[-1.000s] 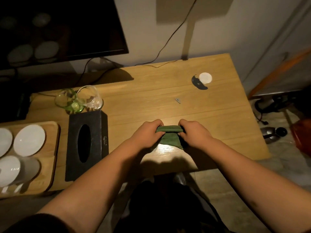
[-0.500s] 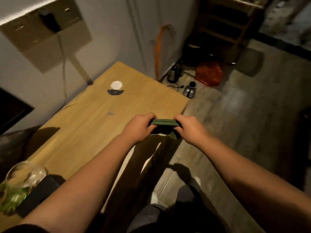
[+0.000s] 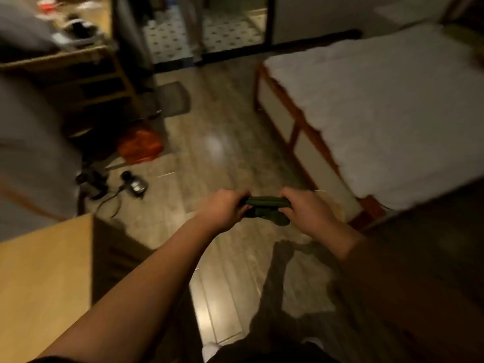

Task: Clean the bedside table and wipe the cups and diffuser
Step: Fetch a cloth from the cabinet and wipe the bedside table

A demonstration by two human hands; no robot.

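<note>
I am wearing the only camera on my head, and it is looking forward and down over my forearms, close above my grip. My left hand (image 3: 224, 209) and right hand (image 3: 306, 212) are sitting just below the middle of the wide, blurred frame. Beyond my grip it is taking in the floor (image 3: 222, 153), to its right the bed (image 3: 379, 113), to its lower left a wooden table (image 3: 44, 279) corner.

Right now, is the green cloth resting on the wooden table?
No, both the left hand and right hand hold the green cloth above the floor.
</note>
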